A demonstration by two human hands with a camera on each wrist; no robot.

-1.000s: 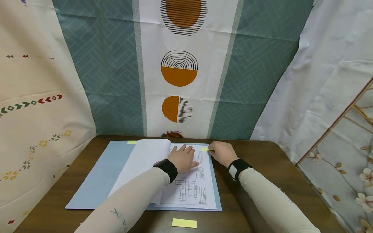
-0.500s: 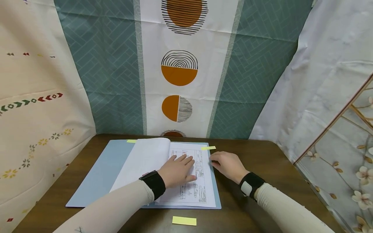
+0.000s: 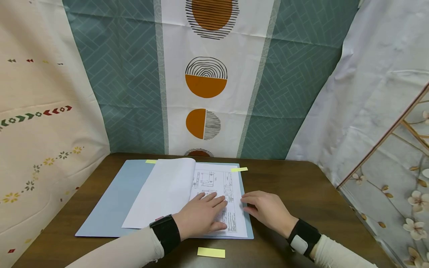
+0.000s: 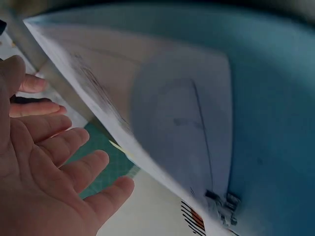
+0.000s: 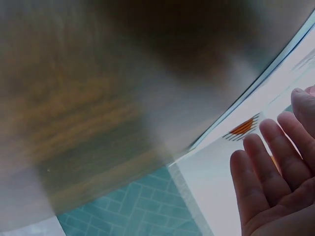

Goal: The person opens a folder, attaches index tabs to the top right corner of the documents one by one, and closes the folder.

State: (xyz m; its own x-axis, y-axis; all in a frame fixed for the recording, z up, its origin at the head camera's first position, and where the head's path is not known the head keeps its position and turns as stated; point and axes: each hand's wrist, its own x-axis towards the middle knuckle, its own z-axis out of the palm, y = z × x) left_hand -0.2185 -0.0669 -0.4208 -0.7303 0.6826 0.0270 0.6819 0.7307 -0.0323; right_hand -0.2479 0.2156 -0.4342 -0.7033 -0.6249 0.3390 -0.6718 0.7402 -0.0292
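A pale blue folder [image 3: 108, 203] lies spread on the table, with a turned white sheet [image 3: 161, 190] over its left part. My left hand [image 3: 201, 217] is over the lower part of the printed drawing page [image 3: 219, 176], its fingers spread. The left wrist view shows the same hand [image 4: 54, 167] with nothing in it. Beside the folder's right edge is my right hand [image 3: 268, 210], fingers slightly bent and holding nothing visible; in the right wrist view this hand [image 5: 280, 177] looks relaxed. A yellow sticky tab [image 3: 239, 169] juts out past the page's upper right edge.
A loose yellow sticky strip [image 3: 211, 252] lies on the brown table [image 3: 281, 178] in front of the folder. Another yellow tab [image 3: 151, 161] shows at the folder's top left. Patterned cloths [image 3: 134, 82] hang behind and at both sides. A metal clip [image 4: 224, 206] appears in the folder.
My right hand has let go of the yellow tab at the upper right and come down along the folder's edge. My left hand has slid down the page towards me.
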